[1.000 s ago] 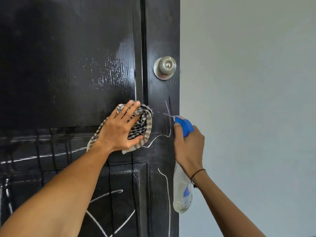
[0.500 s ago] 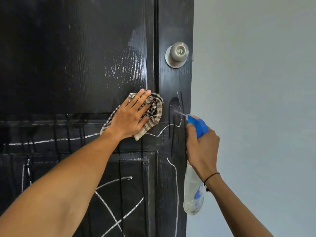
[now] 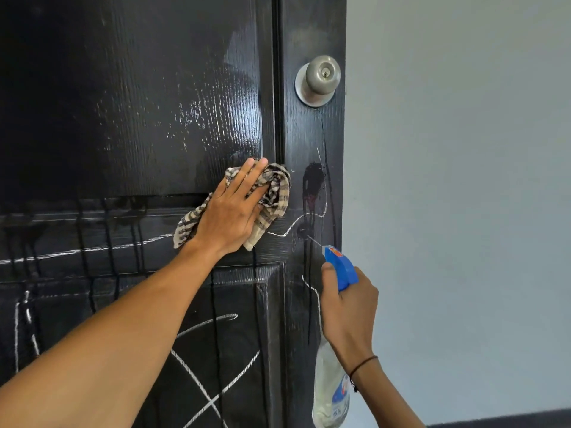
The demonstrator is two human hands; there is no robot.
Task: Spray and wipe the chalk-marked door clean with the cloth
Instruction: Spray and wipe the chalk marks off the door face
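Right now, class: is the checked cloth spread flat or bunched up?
Bunched up: the beige-and-black checked cloth shows crumpled folds under the left hand.

The door (image 3: 139, 103) is black wood with a raised grain, glossy and wet, with dark drips running down below the cloth (image 3: 272, 196). The cloth is soft woven fabric, checked beige and dark, crumpled. Right of it, above, the knob (image 3: 321, 76) is brushed matt metal. The bottle (image 3: 332, 393) is clear plastic with a smooth blue plastic head. The wall (image 3: 463, 180) is matt.
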